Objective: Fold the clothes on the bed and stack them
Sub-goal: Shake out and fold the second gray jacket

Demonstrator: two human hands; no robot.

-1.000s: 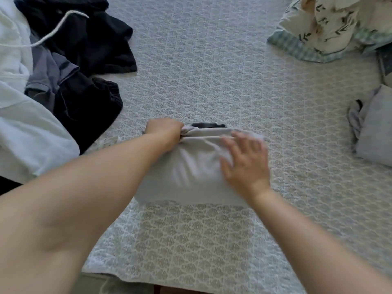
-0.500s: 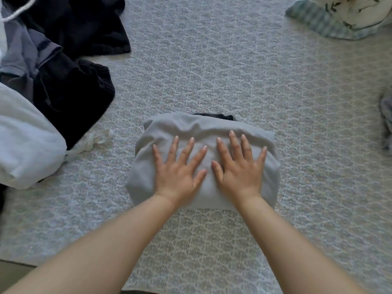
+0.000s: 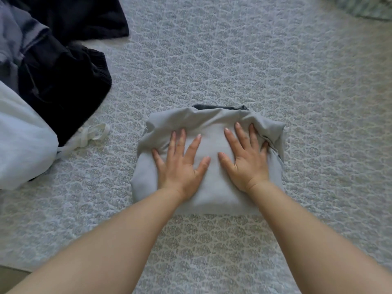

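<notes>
Grey garment: a folded grey garment [image 3: 209, 187] lies near the middle of the bed, a dark strip of cloth [image 3: 214, 107] showing at its far edge.
Left hand: the left hand [image 3: 180, 164] lies flat on the fold's left half, fingers straight and spread, holding nothing.
Right hand: the right hand [image 3: 246, 158] presses flat on the right half, fingers fanned, the outer ones at a crease near the garment's right edge.
Change: half a second ago the two hands lay close together at the centre, thumbs almost touching; now they sit apart, each nearer its own side, and the top layer between them looks smoother. The bundle stays in the same spot.
Writing: no label or print can be read on any cloth.
Bedcover: a pale quilted bedcover [image 3: 233, 60] with a repeating lacy pattern covers the bed.
Unfolded pile: at the left lie black clothes [image 3: 63, 90], a grey-blue piece [image 3: 17, 35] and a white garment [image 3: 21, 141] with a white tie [image 3: 93, 132] trailing out.
Far corner: a blurred greenish fabric [image 3: 367, 7] sits at the top right.
</notes>
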